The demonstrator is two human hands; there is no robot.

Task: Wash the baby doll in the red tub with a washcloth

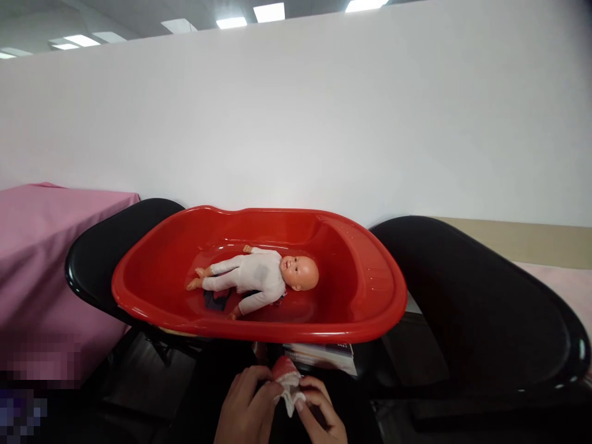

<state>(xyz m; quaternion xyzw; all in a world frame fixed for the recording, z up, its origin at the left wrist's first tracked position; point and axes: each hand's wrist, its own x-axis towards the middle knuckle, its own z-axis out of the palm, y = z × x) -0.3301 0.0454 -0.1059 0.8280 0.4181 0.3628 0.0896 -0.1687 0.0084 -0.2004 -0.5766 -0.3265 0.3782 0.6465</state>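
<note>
A baby doll in a white suit lies on its back in a red plastic tub, head to the right. Below the tub's front rim, my left hand and my right hand pinch a small red and white piece of cloth between them. Both hands have their fingers closed on it. A dark item lies under the doll's legs.
The tub rests between two black glossy tubs, one at the left and one at the right. A pink cloth covers a table at the left. A white wall stands behind. Printed paper lies under the red tub.
</note>
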